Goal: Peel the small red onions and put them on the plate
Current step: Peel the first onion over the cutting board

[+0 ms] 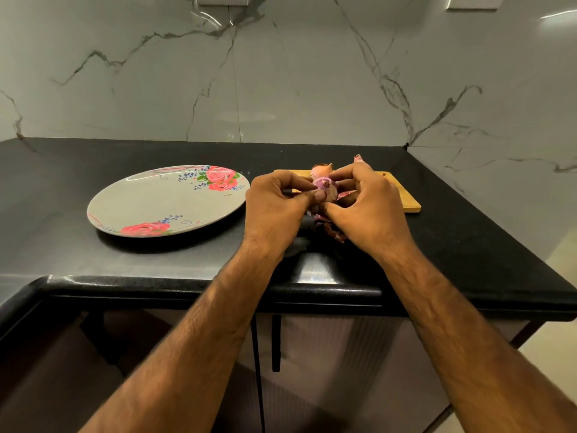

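Fingers (316,196) of my left hand (274,207) and right hand (368,207) pinched the onion (325,186) mid-frame; it seemed light, slippery, best peeled from its tip.

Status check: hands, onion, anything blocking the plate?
Both busy: left hand, right hand pinch one onion, partly peeled. At left the plate, no onions on it. Loose peel scraps under hands, second onion on cutting board; path to plate open.

My fingers (316,196) enclosed the onion (326,186); plate (156,201) lay left of them on the counter (93,164); board (406,203) just behind, second onion (321,170) on it.
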